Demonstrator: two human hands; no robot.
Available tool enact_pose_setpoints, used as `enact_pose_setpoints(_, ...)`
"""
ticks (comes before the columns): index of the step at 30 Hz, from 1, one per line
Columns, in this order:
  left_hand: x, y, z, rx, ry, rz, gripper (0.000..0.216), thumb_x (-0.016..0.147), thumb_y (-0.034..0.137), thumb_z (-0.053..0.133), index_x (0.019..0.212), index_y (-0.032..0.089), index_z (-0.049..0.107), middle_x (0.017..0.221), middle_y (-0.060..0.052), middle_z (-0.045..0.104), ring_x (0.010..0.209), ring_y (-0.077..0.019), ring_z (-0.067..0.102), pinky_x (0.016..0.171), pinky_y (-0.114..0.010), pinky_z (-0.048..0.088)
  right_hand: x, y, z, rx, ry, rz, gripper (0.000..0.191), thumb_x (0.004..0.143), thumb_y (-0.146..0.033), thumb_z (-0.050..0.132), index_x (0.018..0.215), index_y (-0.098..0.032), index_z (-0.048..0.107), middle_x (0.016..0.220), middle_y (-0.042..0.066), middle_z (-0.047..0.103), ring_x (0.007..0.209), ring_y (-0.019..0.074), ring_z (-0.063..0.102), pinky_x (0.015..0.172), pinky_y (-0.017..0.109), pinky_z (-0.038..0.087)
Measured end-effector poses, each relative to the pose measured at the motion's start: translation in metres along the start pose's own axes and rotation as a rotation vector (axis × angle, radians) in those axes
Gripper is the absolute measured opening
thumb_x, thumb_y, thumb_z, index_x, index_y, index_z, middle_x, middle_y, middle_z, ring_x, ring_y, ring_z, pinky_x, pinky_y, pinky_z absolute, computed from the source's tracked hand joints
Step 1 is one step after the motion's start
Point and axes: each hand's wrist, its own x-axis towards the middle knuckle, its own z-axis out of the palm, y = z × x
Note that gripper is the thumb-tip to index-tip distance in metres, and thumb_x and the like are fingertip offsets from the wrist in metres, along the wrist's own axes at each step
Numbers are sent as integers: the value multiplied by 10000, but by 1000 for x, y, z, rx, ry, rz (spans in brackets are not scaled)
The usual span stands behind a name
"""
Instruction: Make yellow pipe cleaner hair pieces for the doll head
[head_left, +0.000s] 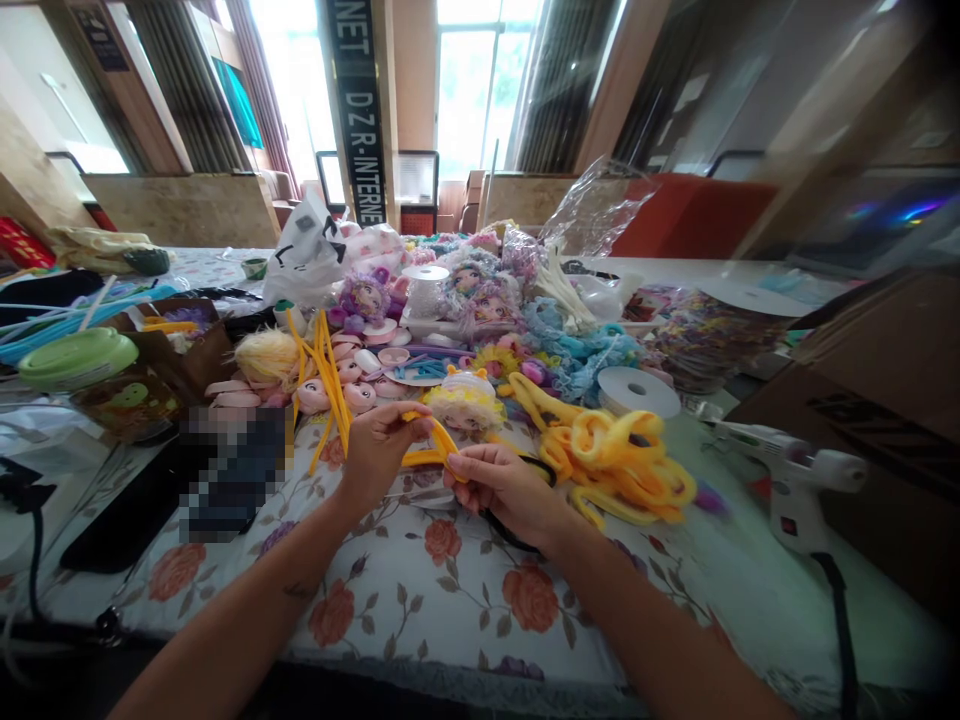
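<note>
The left hand (pixel 379 450) is holding 1 end of a yellow fuzzy stem (pixel 427 458) in a closed grip, just above the floral counter (pixel 450 590), while the right hand (pixel 510 490) is pinching the other end. Uneven pulling is probably risking a kink in the wrong place, or the stem slipping free and tangling in the yellow pile (pixel 622 460) just beside the right hand.

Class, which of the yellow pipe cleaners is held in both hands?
The bent yellow pipe cleaner at front centre, pinched between the left hand and right hand; the straight bundle lies left of it, the looped heap right.
</note>
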Motion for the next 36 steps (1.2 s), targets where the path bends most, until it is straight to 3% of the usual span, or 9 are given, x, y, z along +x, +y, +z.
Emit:
enact_pose_setpoints(5, -6, -5, 0, 196, 77, 167, 193, 819, 346, 615, 856, 191, 723, 687, -14, 689, 615, -142, 624, 616, -236, 498, 1, 1, 3, 78, -29, 10, 288, 784, -391, 687, 690, -120, 662, 519, -24, 528, 437, 47, 420, 422, 165, 323)
enact_pose_setpoints(11, -11, -4, 3, 198, 117, 134, 273, 884, 355, 524, 942, 167, 714, 689, -23, 686, 640, -144, 626, 632, -236, 490, 1, 0, 3, 72, -27, -7, 294, 782, -398, 684, 689, -119, 665, 514, -22, 529, 438, 51, 427, 427, 170, 327)
enact_pose_setpoints(15, -7, 2, 1, 77, 109, 85, 308, 884, 388, 517, 958, 156, 706, 758, -38, 699, 651, -139, 616, 629, -235, 491, -2, -6, 2, -19, 76, -47, 302, 775, -410, 679, 675, -126, 652, 526, -14, 542, 444, 55, 434, 439, 183, 311)
enact_pose_setpoints(20, 15, -1, -18, 125, 308, 94, 313, 895, 393, 478, 861, 152, 674, 597, -6, 593, 507, -117, 510, 521, -229, 435, -1, -11, -5, -262, 269, -165, 314, 766, -443, 661, 657, -148, 660, 548, -9, 540, 476, 85, 439, 453, 216, 313)
enact_pose_setpoints(22, 23, -5, -25, 276, 256, 92, 236, 847, 348, 552, 935, 165, 674, 724, -40, 646, 604, -147, 565, 568, -252, 456, 1, -11, -8, -351, 323, -209, 311, 777, -450, 639, 672, -158, 668, 549, -11, 531, 480, 93, 433, 453, 225, 308)
enact_pose_setpoints(25, 24, -7, -26, 372, 250, 152, 489, 666, 284, 747, 1130, 205, 616, 976, -77, 671, 867, -209, 612, 748, -306, 483, 2, -11, -11, -464, 353, -259, 314, 807, -446, 601, 684, -166, 669, 543, -13, 521, 479, 98, 422, 448, 233, 297)
enact_pose_setpoints(29, 13, -1, -14, 40, -13, -139, 327, 804, 452, 596, 824, 137, 684, 604, -42, 629, 571, -150, 585, 576, -264, 476, 1, -9, -8, -533, 311, -267, 344, 811, -439, 604, 609, -161, 617, 519, -15, 505, 463, 94, 403, 438, 235, 277)
enact_pose_setpoints(33, 2, 4, -3, -364, -358, -309, 368, 659, 366, 770, 953, 163, 682, 829, -49, 669, 572, -96, 554, 461, -183, 411, 0, -5, -6, -419, 178, -217, 311, 794, -436, 631, 646, -164, 609, 561, -18, 536, 475, 89, 430, 456, 219, 309)
enact_pose_setpoints(36, -2, 3, 1, -402, -402, -355, 299, 646, 305, 793, 889, 159, 697, 769, -31, 669, 554, -81, 545, 478, -173, 426, 1, -3, -6, -382, 99, -183, 263, 813, -422, 609, 737, -171, 628, 622, -8, 576, 507, 100, 475, 482, 218, 349)
